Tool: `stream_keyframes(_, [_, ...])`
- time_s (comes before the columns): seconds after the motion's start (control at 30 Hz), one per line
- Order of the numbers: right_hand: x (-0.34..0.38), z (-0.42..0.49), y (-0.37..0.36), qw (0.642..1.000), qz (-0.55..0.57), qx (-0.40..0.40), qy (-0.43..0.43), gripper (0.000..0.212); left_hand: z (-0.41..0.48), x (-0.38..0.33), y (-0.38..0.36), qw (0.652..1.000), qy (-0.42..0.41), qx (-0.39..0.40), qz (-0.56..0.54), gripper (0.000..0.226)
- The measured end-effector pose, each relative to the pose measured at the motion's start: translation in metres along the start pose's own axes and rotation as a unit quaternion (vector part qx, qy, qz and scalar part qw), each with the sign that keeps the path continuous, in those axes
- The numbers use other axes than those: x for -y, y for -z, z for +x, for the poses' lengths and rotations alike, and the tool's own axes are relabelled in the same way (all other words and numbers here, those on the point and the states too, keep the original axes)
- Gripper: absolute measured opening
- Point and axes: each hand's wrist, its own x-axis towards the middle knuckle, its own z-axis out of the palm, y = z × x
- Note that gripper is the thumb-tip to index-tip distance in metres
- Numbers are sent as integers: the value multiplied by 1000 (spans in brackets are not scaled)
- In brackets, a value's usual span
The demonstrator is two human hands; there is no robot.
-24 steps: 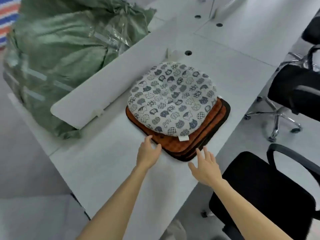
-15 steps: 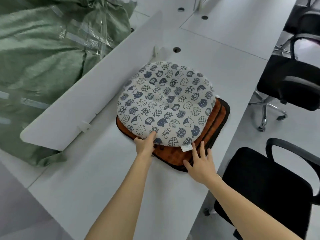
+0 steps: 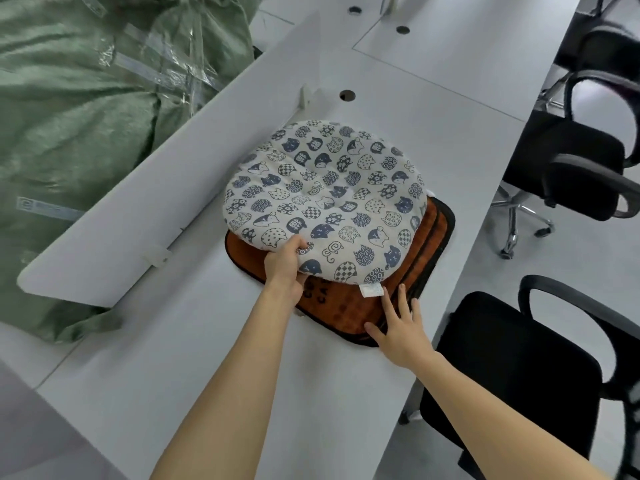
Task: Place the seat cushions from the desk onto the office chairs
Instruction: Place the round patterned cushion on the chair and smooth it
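Note:
A round white cushion with blue cat faces [image 3: 329,199] lies on a stack of flat orange-brown square cushions [image 3: 346,313] on the white desk [image 3: 242,375]. My left hand [image 3: 284,268] grips the round cushion's near edge, thumb on top, and that edge is lifted off the stack. My right hand [image 3: 398,327] rests flat, fingers spread, on the near corner of the orange stack. A black office chair [image 3: 519,368] stands right beside the desk below my right arm. A second black chair [image 3: 568,168] stands farther along.
A low white divider panel [image 3: 166,199] runs along the desk's left side. Beyond it lies a big green woven sack [image 3: 76,116] wrapped in clear tape. Cable holes [image 3: 347,95] dot the desk top. A third chair [image 3: 613,46] is at the far right.
Both hands reached forward to the stack. My left hand took hold of the round cushion's near edge and raised it; my right hand settled on the orange cushions.

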Motion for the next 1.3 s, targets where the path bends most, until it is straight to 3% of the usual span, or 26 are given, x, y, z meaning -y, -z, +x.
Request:
stream_keyframes(0.13, [-5, 5, 7, 1000, -2, 28, 4, 86, -31, -20, 7, 997, -47, 45, -34, 37])
stream_keyframes(0.23, [-12, 6, 19, 995, -50, 39, 80, 71, -61, -18, 56, 996, -53, 63, -18, 45])
stream_keyframes(0.3, [-13, 5, 38, 993, -66, 63, 80, 56, -76, -7, 103, 999, -26, 29, -4, 56])
stream_keyframes(0.37, [-17, -1, 55, 996, -23, 75, 45, 56, -81, 14, 157, 999, 6, -36, 23, 63])
stream_keyframes(0.5, [-33, -16, 66, 980, 190, 60, -9, 46, -69, 70, 235, 983, 79, -142, 86, 67])
stream_keyframes(0.57, [-34, -26, 65, 946, 309, 68, -67, 52, -88, 81, 235, 976, 83, -177, 100, 50])
stream_keyframes(0.63, [-30, -29, 67, 933, 345, 59, -82, 59, -110, 86, 220, 973, 73, -191, 109, 41])
stream_keyframes(0.83, [8, -17, 73, 959, 284, 7, -11, 84, -118, 92, 200, 945, 35, -265, 189, 93])
stream_keyframes(0.93, [31, -5, 73, 967, 252, -18, 9, 101, -111, 91, 198, 940, 16, -280, 194, 105])
stream_keyframes(1.07, [39, 9, 65, 984, 175, -32, -10, 121, -102, 87, 200, 943, 11, -288, 165, 101])
stream_keyframes(1.2, [49, 1, 68, 984, 171, -52, -1, 89, -107, 73, 203, 957, 20, -279, 79, 68])
stream_keyframes(1.3, [61, -15, 78, 974, 212, -78, 37, 76, -117, 55, 199, 959, -41, -270, 78, 53])
